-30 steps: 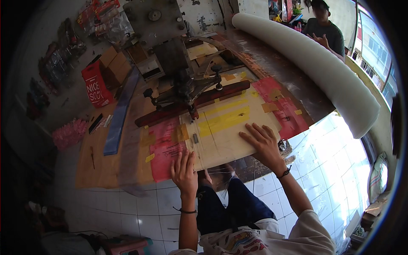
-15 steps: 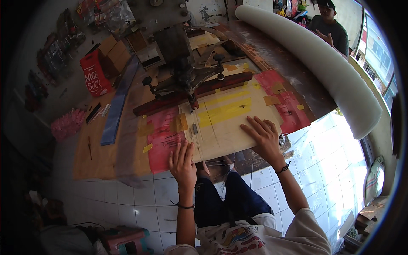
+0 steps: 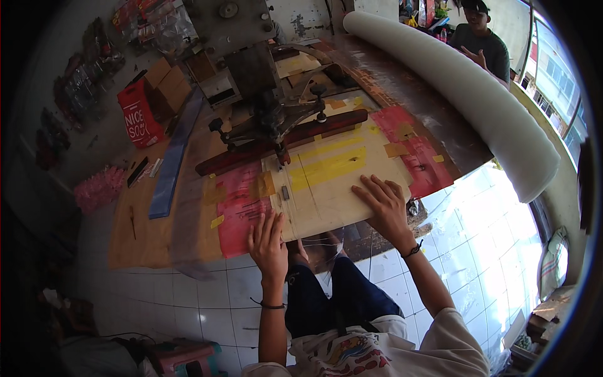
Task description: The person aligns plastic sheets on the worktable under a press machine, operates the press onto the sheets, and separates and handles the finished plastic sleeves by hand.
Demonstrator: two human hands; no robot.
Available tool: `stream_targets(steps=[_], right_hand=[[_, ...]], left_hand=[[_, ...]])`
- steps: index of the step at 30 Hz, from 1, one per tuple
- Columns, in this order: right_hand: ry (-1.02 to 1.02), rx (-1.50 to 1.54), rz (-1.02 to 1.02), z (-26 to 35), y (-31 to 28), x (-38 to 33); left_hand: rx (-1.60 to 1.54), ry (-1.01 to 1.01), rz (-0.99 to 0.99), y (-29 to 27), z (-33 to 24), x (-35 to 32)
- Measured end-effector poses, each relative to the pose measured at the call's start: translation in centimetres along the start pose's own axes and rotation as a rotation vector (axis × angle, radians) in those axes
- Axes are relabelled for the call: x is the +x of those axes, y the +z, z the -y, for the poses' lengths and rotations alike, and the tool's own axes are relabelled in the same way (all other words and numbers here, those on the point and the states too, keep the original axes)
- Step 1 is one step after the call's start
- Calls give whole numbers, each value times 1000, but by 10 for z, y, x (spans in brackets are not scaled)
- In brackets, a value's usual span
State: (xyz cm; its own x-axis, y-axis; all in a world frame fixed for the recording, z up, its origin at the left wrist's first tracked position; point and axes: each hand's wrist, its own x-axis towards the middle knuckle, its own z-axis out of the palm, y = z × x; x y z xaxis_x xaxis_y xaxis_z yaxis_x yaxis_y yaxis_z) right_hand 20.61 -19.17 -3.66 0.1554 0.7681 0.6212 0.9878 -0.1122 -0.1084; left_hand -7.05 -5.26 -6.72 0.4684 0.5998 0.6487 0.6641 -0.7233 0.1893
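My left hand [image 3: 270, 244] lies with its fingers stretched out over the near edge where a red sheet [image 3: 237, 213] meets a pale cream board [image 3: 323, 207]. My right hand [image 3: 383, 201] rests flat on the right part of that board, fingers spread. Yellow tape strips [image 3: 330, 168] cross the board, and a small grey piece [image 3: 285, 193] sits near its left side. A second red sheet [image 3: 414, 147] is taped at the right. Beyond my hands, a long dark red bar [image 3: 308, 134] hangs under the black metal head [image 3: 270, 116] of a machine, across the board.
A thick white roll [image 3: 458, 94] lies along the right of the worktable [image 3: 151, 245]. On the left are a blue strip [image 3: 173, 163], a red bag [image 3: 138, 116], a cardboard box [image 3: 169, 88] and a pink bundle [image 3: 99, 187]. Another person [image 3: 482, 47] stays at the far right.
Both my hands keep their places on the sheet and board. The whole view has shifted slightly; the bar and machine head look unchanged.
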Motion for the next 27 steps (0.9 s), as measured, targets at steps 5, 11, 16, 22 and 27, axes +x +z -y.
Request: stream_targets(steps=[5, 11, 16, 22, 27], right_hand=[[6, 3, 10, 1, -1, 0], [15, 17, 1, 2, -2, 0], [26, 22, -9, 3, 1, -4], [42, 38, -20, 4, 1, -4], [40, 30, -22, 4, 2, -3]], left_hand=[[-2, 0, -5, 2, 1, -1], [-6, -1, 0, 1, 0, 1], [-6, -9, 5, 1, -1, 0], [-3, -7, -8, 3, 1, -1], [-2, -9, -8, 3, 0, 0]])
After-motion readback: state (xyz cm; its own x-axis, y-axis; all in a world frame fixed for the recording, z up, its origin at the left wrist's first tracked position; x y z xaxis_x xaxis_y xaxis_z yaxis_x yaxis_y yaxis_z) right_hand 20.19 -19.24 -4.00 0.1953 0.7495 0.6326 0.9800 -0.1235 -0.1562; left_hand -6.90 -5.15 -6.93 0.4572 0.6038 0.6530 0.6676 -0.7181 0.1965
